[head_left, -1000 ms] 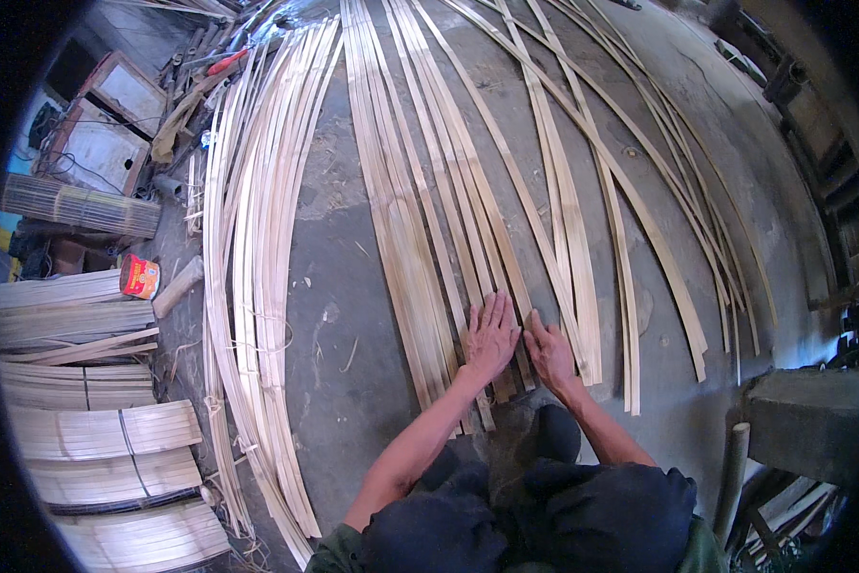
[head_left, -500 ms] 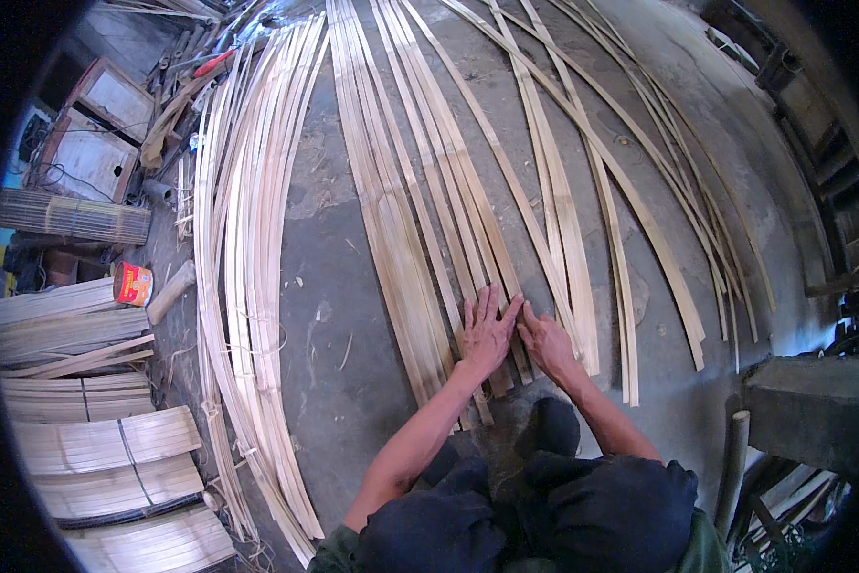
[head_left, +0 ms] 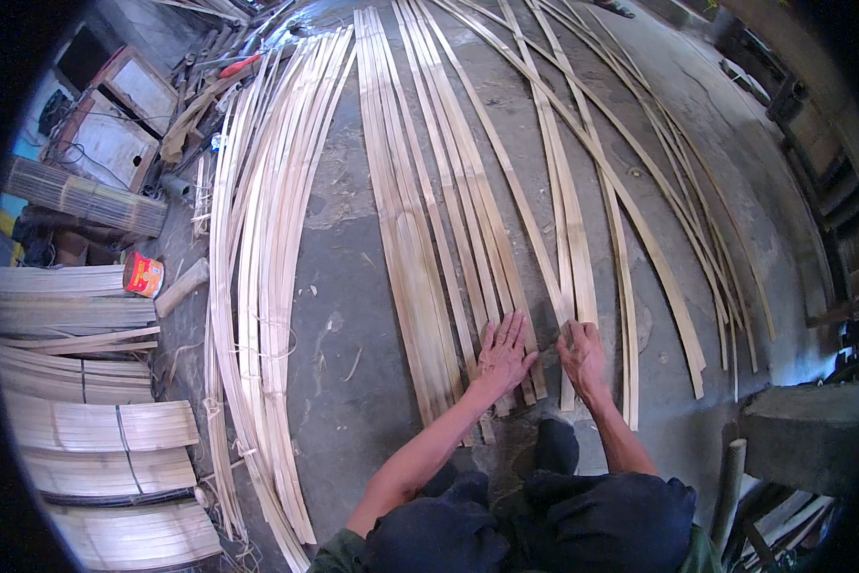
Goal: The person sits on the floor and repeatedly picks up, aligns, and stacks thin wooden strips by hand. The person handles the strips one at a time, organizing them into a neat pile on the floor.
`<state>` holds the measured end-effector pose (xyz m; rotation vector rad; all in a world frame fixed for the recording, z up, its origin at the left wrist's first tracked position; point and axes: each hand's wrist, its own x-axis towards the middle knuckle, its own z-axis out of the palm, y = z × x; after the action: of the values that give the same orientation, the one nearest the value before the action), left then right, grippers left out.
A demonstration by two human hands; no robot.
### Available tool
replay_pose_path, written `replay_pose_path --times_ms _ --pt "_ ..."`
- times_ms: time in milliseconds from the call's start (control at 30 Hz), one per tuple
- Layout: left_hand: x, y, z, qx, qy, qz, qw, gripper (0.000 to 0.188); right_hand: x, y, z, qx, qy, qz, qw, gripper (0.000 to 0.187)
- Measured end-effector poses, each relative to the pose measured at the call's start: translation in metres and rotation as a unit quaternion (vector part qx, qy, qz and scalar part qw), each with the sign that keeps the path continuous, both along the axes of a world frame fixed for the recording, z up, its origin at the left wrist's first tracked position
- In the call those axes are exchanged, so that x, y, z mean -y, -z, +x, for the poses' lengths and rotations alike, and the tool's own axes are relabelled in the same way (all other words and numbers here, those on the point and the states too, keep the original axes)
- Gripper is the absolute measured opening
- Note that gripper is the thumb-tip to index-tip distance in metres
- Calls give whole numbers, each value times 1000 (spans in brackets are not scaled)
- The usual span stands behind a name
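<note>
Long, pale bamboo strips (head_left: 415, 248) lie lengthwise on the grey floor before me, closely grouped at the left and more loosely spread to the right. My left hand (head_left: 504, 359) rests flat across the near ends of several strips, fingers stretched out. Beside it, my right hand (head_left: 585, 360) is closed, its fingers curled over the near ends of the bamboo strips (head_left: 571, 253) just right of the group. The strip parts beneath both hands are hidden.
A separate long bundle of strips (head_left: 281, 239) lies to the left. Tied stacks of short slats (head_left: 114, 473), a red tub (head_left: 144, 274) and a short log (head_left: 183, 287) line the left side. At the right, thin strips (head_left: 682, 191) fan out before a concrete block (head_left: 811, 420).
My right hand has moved right, away from my left hand, onto other strips. My left hand stays flat on the group. The view has shifted slightly.
</note>
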<state>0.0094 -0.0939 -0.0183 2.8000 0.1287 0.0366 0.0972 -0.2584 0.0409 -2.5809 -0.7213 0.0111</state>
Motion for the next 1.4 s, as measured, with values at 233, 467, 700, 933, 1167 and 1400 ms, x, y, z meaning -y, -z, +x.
replay_pose_path --times_ms 233,467,700,933,1167,1400 --pt "3 -5 2 26 3 2 1000 77 -5 40 -22 -58 0 165 985 48" --pt "-1 -6 0 29 6 15 999 74 -22 53 -25 -112 -30 144 983 49" --pt "-3 -5 -3 56 8 -2 998 75 -31 19 -26 -233 62 101 965 52" --pt "-25 -8 3 99 -154 -49 982 77 -33 -9 -47 -139 33 279 949 52" --pt "-51 1 5 77 -224 -22 971 74 -61 -6 -49 -215 30 248 944 50" --pt "-48 0 8 95 -262 -117 953 58 -83 -12 -54 -403 57 249 879 51"
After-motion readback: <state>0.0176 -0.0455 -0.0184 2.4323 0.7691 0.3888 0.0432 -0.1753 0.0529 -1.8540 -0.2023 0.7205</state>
